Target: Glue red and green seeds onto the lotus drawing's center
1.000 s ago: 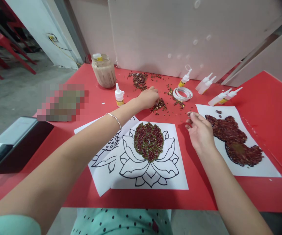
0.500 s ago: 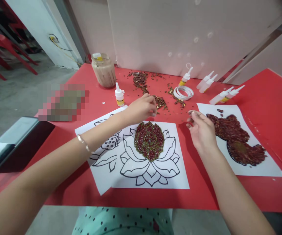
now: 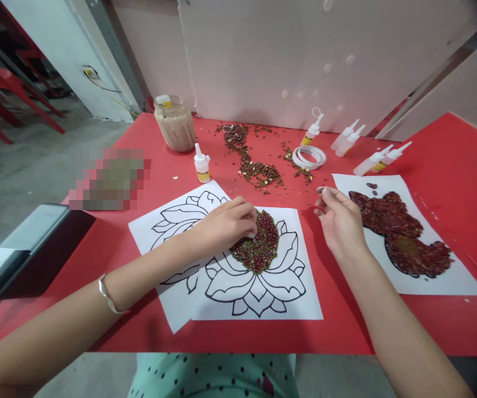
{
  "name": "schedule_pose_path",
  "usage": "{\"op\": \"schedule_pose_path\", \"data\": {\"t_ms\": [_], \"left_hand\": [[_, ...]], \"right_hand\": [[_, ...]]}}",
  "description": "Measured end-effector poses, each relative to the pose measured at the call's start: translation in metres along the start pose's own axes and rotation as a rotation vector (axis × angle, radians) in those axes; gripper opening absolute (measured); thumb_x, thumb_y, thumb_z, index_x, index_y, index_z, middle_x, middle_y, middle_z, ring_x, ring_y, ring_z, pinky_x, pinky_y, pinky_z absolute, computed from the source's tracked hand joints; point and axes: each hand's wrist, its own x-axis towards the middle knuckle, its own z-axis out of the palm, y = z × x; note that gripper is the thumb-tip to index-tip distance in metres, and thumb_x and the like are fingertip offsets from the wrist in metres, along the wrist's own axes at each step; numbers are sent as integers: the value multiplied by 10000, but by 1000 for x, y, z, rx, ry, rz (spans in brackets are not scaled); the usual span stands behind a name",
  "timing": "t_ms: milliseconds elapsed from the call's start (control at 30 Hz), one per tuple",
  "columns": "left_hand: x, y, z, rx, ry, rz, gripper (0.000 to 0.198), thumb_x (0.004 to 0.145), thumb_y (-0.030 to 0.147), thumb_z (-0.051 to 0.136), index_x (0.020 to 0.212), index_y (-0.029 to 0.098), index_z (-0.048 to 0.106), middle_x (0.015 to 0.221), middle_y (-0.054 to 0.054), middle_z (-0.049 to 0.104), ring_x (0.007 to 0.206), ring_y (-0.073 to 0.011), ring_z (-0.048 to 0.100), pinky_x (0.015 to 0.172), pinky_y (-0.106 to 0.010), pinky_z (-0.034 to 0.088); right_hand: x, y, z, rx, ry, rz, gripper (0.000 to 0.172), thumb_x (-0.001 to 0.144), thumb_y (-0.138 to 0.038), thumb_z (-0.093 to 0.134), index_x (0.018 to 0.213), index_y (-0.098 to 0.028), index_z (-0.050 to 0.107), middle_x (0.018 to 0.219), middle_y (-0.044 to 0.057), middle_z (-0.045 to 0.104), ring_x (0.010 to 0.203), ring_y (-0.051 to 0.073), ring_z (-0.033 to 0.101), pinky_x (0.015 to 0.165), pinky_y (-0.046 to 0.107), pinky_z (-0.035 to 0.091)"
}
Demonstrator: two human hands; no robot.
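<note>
My left hand (image 3: 232,224), a bracelet on its wrist, is over the patch of red and green beans (image 3: 263,243) that covers the middle of a lotus drawing (image 3: 257,293). Its fingertips are pinched together at the beans; whatever they hold is hidden. Off to the right of that sheet, my right hand (image 3: 341,218) is raised with thumb and forefinger closed on a small dark thing too small to name. A second lotus sheet (image 3: 172,301) lies partly under the first. Loose beans (image 3: 258,171) are scattered beyond both sheets.
Behind the sheets stand a glue bottle (image 3: 202,165), a cloudy jar (image 3: 175,124), a white tape roll (image 3: 309,158) and more bottles (image 3: 373,162). A dark-red bean picture (image 3: 391,221) lies on the right. At the left edge is a phone-like dark slab (image 3: 26,249).
My left hand has come nearer, from beside the loose beans down onto the bean-covered centre of the drawing. My right hand has stayed almost in place.
</note>
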Motion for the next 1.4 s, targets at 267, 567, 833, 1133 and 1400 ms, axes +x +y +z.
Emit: {"op": "schedule_pose_path", "data": {"t_ms": [267,567,833,1133,1400], "left_hand": [[-2,5,-1,39,-26,-1,250,938,177,420,867,175,659,965,-70,616,860,-164,465,737,-291,440],[-4,2,3,29,14,12,233,923,162,435,826,163,647,941,-73,612,884,-171,477,759,-295,447],[-1,5,1,13,3,6,243,924,178,433,788,159,634,928,-77,616,866,-174,491,754,-305,454],[-1,6,-2,-134,-22,-87,223,909,145,442,780,162,624,943,-73,612,885,-166,499,793,-301,455],[-3,5,2,-153,-32,-106,210,913,178,454,805,157,633,956,-85,605,919,-180,494,827,-316,453]], "right_hand": [[-1,0,0,-29,-7,-19,253,584,-389,763,724,-215,645,864,1,599,624,72,467,519,212,373],[-3,3,2,-56,-19,-28,244,588,-392,773,728,-220,672,767,-22,574,611,63,450,522,209,344],[-3,3,2,-84,-21,-46,216,606,-389,750,720,-222,675,771,-21,582,607,65,448,527,212,345],[-3,2,2,-94,-31,-57,221,604,-397,749,722,-226,675,838,0,613,636,82,466,534,216,369],[-3,3,1,-98,-36,-66,211,619,-394,749,730,-228,682,789,-9,599,637,80,466,542,213,371]]}}
